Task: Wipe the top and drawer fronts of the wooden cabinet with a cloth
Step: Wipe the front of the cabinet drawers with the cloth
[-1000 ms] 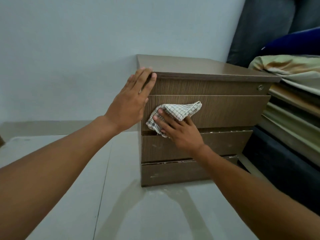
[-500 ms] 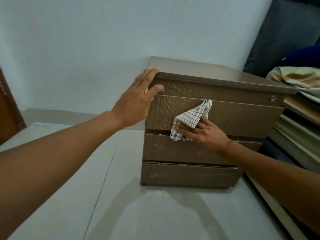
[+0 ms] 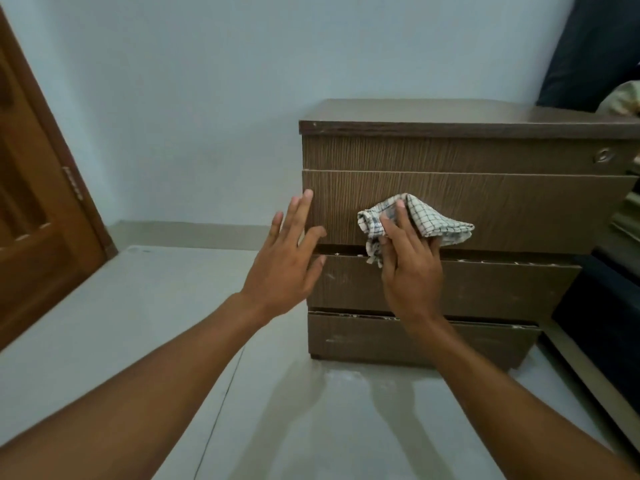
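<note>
A low wooden cabinet with several drawer fronts stands on the floor against a pale wall. My right hand presses a white checked cloth flat against the lower part of the second drawer front, near its left side. My left hand hovers open with spread fingers at the cabinet's left front edge, level with the gap below that drawer. Its fingertips are at the edge; contact is unclear.
A brown wooden door is at the far left. Dark upholstery and folded bedding crowd the cabinet's right side. Grey tiled floor spreads in front and to the left.
My left hand has come off the cabinet's top left corner and dropped lower, fingers spread. The cloth and right hand shifted along the second drawer front. The view swung left, showing the door.
</note>
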